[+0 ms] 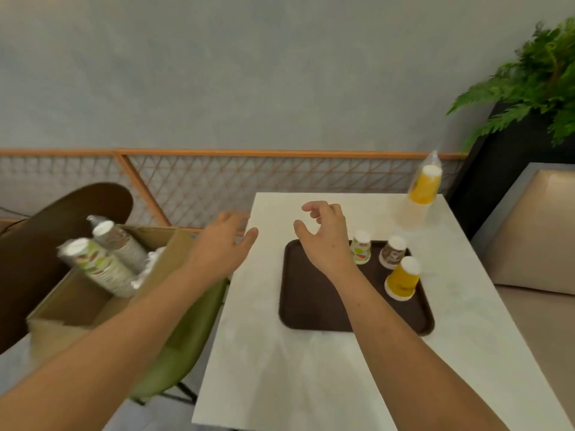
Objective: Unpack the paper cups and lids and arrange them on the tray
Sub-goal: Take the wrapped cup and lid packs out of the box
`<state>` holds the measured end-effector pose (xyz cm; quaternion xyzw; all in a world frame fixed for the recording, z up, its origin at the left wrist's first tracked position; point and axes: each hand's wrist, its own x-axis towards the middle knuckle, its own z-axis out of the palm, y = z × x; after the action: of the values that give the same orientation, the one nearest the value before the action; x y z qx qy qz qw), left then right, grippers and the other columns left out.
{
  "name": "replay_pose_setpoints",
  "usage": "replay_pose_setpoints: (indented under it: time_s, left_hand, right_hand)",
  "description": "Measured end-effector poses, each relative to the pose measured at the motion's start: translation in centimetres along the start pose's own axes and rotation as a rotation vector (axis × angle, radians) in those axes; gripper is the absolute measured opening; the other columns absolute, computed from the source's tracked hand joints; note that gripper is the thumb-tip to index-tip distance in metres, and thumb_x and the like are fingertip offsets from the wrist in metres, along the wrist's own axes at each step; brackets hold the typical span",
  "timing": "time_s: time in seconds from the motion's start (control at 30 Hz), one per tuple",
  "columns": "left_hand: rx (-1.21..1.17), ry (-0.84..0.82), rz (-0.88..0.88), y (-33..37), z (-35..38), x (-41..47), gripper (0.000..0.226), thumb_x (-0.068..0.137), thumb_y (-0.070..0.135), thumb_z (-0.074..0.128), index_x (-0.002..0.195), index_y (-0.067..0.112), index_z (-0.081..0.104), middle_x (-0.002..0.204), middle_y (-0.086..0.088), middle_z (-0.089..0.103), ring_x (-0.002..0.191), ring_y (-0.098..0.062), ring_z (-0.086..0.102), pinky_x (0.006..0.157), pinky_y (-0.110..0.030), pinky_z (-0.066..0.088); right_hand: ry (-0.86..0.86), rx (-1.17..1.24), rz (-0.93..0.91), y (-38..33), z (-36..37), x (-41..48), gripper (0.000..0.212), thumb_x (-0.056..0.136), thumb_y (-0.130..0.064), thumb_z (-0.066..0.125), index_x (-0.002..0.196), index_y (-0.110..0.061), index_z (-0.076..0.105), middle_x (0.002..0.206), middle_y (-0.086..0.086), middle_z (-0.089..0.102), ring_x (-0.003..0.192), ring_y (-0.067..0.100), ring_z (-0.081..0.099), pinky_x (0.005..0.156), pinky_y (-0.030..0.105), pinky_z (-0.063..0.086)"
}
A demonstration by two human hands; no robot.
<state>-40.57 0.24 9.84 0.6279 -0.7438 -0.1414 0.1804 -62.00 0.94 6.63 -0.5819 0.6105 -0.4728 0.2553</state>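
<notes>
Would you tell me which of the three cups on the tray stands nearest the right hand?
The white cup with green and red print, just beside the right hand; the brown cup and the yellow cup stand farther right on the tray.

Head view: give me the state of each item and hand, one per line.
Tray: flat on the table, holding three cups.
Green-patterned cup: upside down on tray.
Brown cup: upside down on tray.
Yellow cup: upside down on tray.
Plastic sleeve: standing on the table, yellow cups inside.
Cardboard box: open, two wrapped cup stacks leaning inside.
Left hand: open, empty.
Right hand: open, empty, above the tray's far edge.
</notes>
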Motion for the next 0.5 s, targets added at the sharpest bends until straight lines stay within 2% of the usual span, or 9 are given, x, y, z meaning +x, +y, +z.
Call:
replay_pose_setpoints:
  time_s: [0.13, 0.27, 0.5]
  left_hand:
    - [0.052, 0.031, -0.072, -4.1, -2.2, -3.5, 0.048, 0.104, 0.042, 0.057, 0.144, 0.015, 0.058, 0.142, -0.012, 0.056, 0.130, -0.033, 0.053, 0.107, -0.043, 0.043]
    - [0.005, 0.073, -0.170, -6.5, -3.3, -6.4, 0.051, 0.105, 0.044, 0.055, 0.148, 0.017, 0.054, 0.149, -0.010, 0.051, 0.134, -0.031, 0.052, 0.110, -0.045, 0.043]
    - [-0.049, 0.129, -0.385, -9.1, -3.9, -10.3, 0.054, 0.103, 0.051, 0.052, 0.150, 0.024, 0.051, 0.149, -0.001, 0.048, 0.125, -0.025, 0.055, 0.098, -0.040, 0.047]
  right_hand:
    - [-0.106, -0.030, -0.031, -2.2, 3.3, -1.5, 0.028, 0.094, -0.029, 0.069, 0.120, -0.026, 0.061, 0.118, -0.002, 0.049, 0.115, 0.018, 0.049, 0.096, 0.029, 0.043]
    - [-0.225, -0.042, -0.089, -3.5, 6.1, -2.0, 0.027, 0.094, -0.028, 0.069, 0.120, -0.024, 0.063, 0.118, -0.001, 0.048, 0.114, 0.019, 0.051, 0.095, 0.026, 0.041]
    - [-0.439, -0.023, -0.178, -6.0, 10.2, -2.4, 0.025, 0.093, -0.027, 0.070, 0.116, -0.026, 0.062, 0.118, -0.001, 0.049, 0.116, 0.020, 0.052, 0.104, 0.034, 0.045]
